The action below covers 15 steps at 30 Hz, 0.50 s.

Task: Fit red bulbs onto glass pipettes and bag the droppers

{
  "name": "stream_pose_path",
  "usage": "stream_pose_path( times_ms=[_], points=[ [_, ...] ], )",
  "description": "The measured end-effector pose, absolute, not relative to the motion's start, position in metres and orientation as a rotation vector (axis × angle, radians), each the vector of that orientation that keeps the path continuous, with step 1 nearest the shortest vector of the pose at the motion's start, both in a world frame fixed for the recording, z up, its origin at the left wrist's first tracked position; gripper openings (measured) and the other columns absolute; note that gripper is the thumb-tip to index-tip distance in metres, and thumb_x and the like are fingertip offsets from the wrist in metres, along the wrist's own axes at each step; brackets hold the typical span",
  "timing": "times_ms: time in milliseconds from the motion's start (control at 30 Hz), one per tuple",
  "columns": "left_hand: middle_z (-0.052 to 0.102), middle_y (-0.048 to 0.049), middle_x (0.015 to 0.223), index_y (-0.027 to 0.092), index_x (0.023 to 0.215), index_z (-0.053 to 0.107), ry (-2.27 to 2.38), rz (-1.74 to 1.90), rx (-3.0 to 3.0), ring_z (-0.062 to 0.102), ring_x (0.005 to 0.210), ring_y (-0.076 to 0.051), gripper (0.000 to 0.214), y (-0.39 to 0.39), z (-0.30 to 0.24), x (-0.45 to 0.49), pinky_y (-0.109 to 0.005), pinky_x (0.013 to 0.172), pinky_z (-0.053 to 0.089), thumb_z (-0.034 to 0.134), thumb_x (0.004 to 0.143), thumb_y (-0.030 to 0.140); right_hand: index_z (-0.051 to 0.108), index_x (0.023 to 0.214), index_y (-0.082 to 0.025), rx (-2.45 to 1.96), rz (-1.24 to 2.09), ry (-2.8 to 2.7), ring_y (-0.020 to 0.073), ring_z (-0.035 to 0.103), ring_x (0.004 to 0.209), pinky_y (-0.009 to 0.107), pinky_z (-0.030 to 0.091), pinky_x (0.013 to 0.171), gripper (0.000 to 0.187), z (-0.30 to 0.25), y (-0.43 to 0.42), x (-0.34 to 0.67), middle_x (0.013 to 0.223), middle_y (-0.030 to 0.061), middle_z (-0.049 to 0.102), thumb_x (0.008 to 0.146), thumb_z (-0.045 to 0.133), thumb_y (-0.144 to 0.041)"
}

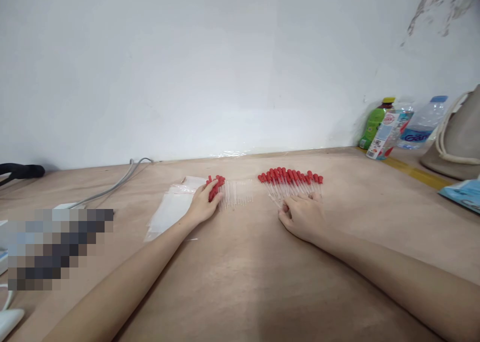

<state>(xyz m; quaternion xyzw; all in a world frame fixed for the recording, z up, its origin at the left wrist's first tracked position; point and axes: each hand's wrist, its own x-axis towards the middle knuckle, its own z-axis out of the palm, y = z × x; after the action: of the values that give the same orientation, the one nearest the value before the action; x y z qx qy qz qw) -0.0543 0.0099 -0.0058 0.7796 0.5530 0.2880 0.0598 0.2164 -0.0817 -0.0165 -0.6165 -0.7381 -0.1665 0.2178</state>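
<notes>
My left hand (204,202) curls over a small pile of red rubber bulbs (218,180), with thumb and forefinger closed round some of them. Just right of it, clear thin tubes (238,192) lie side by side on the table. Further right lie several droppers (290,176), clear tubes with red bulbs on their far ends, fanned out in a row. At their near ends my right hand (303,214) rests low, its fingers bent and pinching by a clear dropper tube (275,200); the fingertips partly hide the grip.
Clear plastic bags (170,207) lie under and beside my left wrist. A grey cable (127,174) runs along the left. Bottles (375,122), a carton (388,134) and a beige bag (459,132) stand at the back right. A blue packet (463,194) lies at the right edge.
</notes>
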Motion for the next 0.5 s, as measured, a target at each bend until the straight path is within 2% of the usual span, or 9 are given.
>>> stream_pose_path(
  times_ms=[200,333,400,500],
  points=[
    [0.05,-0.0136,0.113,0.016,0.125,0.043,1.703,0.83,2.361,0.042,0.113,-0.029,0.056,-0.003,-0.005,-0.039,-0.042,0.094,0.034,0.047,0.078,0.045,0.055,0.069,-0.018,-1.665,-0.481,-2.025,0.0165,0.051,0.066,0.033,0.02,0.068,0.014,-0.017,-0.08,0.215,0.064,0.0011,0.06,0.075,0.043,-0.024],
    [0.052,-0.0119,0.112,0.016,0.114,0.051,1.662,0.937,2.334,0.047,0.108,-0.025,0.045,-0.003,-0.001,-0.041,-0.038,0.092,0.036,0.048,0.078,0.043,0.055,0.071,-0.019,-1.654,-0.426,-2.024,0.016,0.052,0.067,0.032,0.02,0.067,0.013,-0.018,-0.08,0.215,0.066,0.0006,0.061,0.076,0.043,-0.023],
    [0.057,-0.0097,0.105,0.017,0.103,0.054,1.644,0.998,2.276,0.053,0.1,-0.023,0.037,-0.002,0.001,-0.045,-0.036,0.086,0.04,0.046,0.079,0.043,0.055,0.071,-0.019,-1.662,-0.38,-2.011,0.0154,0.052,0.066,0.032,0.02,0.066,0.015,-0.018,-0.08,0.215,0.066,0.0003,0.061,0.077,0.044,-0.026],
    [0.064,-0.0053,0.084,0.018,0.089,0.055,1.628,1.036,2.144,0.059,0.08,-0.02,0.03,0.002,0.003,-0.05,-0.035,0.073,0.045,0.042,0.081,0.044,0.055,0.069,-0.019,-1.696,-0.29,-1.981,0.0148,0.052,0.065,0.031,0.02,0.066,0.018,-0.016,-0.078,0.213,0.067,-0.0001,0.061,0.078,0.045,-0.031]
  ],
)
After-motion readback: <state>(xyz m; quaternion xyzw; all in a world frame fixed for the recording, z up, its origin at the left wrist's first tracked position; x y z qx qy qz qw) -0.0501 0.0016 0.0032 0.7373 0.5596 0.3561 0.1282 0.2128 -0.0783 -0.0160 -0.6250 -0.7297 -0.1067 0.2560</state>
